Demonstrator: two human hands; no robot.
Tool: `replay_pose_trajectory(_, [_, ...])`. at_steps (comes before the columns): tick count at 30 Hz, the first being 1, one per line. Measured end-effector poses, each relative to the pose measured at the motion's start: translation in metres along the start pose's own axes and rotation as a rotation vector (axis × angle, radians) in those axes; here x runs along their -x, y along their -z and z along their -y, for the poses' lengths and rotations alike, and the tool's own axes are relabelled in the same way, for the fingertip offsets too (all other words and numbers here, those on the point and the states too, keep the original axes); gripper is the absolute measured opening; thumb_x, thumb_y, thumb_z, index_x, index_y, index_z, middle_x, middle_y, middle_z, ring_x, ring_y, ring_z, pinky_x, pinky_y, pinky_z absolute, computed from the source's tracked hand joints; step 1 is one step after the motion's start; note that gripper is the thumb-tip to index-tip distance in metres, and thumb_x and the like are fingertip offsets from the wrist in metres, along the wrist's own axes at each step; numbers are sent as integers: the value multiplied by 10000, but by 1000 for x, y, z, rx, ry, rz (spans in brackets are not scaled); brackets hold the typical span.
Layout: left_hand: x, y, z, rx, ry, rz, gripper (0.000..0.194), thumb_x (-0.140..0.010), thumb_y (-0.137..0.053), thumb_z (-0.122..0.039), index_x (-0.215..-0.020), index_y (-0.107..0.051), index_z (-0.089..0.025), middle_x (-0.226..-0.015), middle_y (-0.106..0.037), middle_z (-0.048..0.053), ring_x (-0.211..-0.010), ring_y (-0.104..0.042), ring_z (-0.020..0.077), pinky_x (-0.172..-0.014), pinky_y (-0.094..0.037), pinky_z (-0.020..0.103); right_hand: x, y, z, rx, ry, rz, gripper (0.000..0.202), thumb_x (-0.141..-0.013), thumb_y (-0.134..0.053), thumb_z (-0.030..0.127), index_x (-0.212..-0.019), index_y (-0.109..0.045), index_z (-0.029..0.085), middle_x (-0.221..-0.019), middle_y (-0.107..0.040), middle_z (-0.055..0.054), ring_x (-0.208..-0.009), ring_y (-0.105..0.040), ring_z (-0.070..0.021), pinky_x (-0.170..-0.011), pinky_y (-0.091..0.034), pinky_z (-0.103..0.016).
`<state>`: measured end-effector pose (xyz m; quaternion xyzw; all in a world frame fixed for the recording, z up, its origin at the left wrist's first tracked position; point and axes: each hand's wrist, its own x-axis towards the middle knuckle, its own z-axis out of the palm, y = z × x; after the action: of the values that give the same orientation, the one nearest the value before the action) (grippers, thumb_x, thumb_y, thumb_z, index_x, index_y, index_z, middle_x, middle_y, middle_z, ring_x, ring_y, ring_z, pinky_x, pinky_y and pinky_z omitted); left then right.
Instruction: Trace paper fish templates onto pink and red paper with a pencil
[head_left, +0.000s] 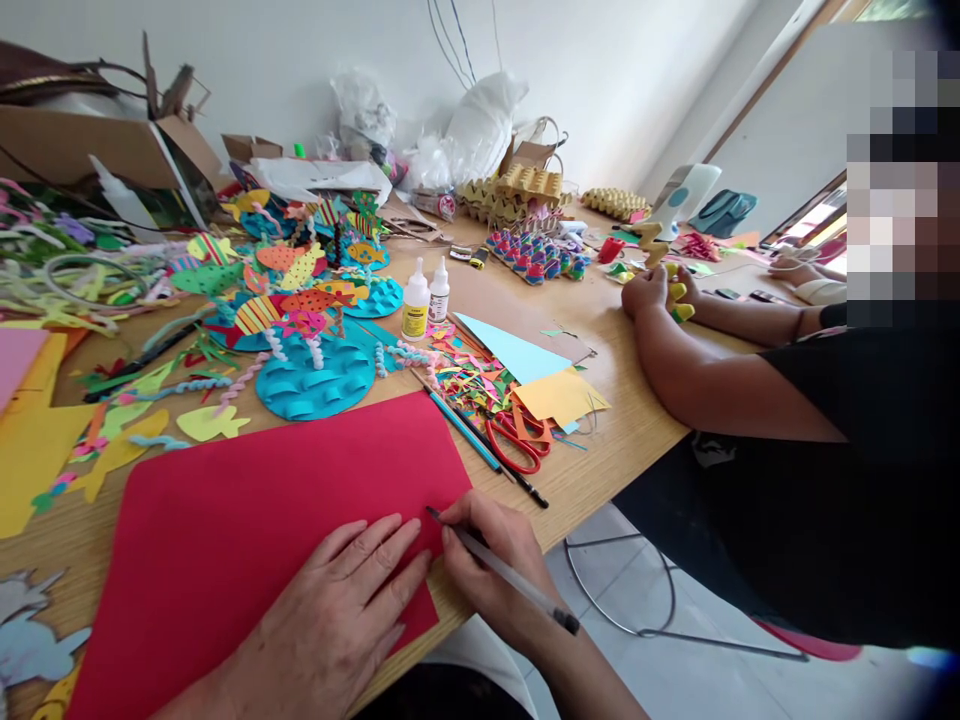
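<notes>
A large red sheet of paper (pixel 285 490) lies at the near edge of the table. My left hand (pixel 337 610) rests flat on it, fingers stretched out. Close by on the right, my right hand (pixel 495 560) grips a pen (pixel 517 580) with a clear barrel and a dark end cap; its tip meets the sheet near the right edge. Any mark on the paper is too small to tell. Past the sheet's right corner lie blue and black pencils (pixel 466 430) and red-handled scissors (pixel 517 442).
Blue paper discs (pixel 315 380) bearing paper fish stand behind the sheet, beside two glue bottles (pixel 416 305). Paper scraps (pixel 472 375) and a light blue sheet (pixel 514 350) lie right of them. Egg trays (pixel 517 190) sit farther back. Another person's arms (pixel 697 365) rest on the right side.
</notes>
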<state>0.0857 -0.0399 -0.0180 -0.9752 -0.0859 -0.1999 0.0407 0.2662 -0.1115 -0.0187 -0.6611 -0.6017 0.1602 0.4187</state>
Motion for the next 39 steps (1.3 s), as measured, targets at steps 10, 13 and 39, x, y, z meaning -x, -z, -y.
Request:
replay_pose_trajectory(10, [6, -7, -3, 32, 49, 22, 321, -979, -366, -294, -1219, -565, -220, -1234, -600, 22, -1166, -481, 192, -982, -336, 325, 1, -1, -1, 39, 1, -28, 104, -742, -481, 122, -729, -557, 193, -545, -555, 35, -468, -503, -101, -502, -391, -192])
replay_pose_trajectory(13, [3, -3, -1, 18, 2, 29, 311, -978, -375, -304, -1187, -586, -210, -1191, -627, 28, -1122, -518, 190, -947, -353, 316, 2, -2, -2, 56, -8, -45, 99, -747, -482, 126, -738, -551, 196, -556, -564, 31, -482, -516, -107, -513, -397, -199])
replay_pose_trajectory(39, [0, 0, -1, -6, 3, 21, 317, -959, -362, -238, -1168, -598, -212, -1166, -645, 13, -1080, -553, 176, -918, -386, 304, 0, -1, 0, -13, -86, -45, 97, -744, -493, 138, -726, -569, 195, -530, -550, 41, -468, -502, -102, -474, -380, -195])
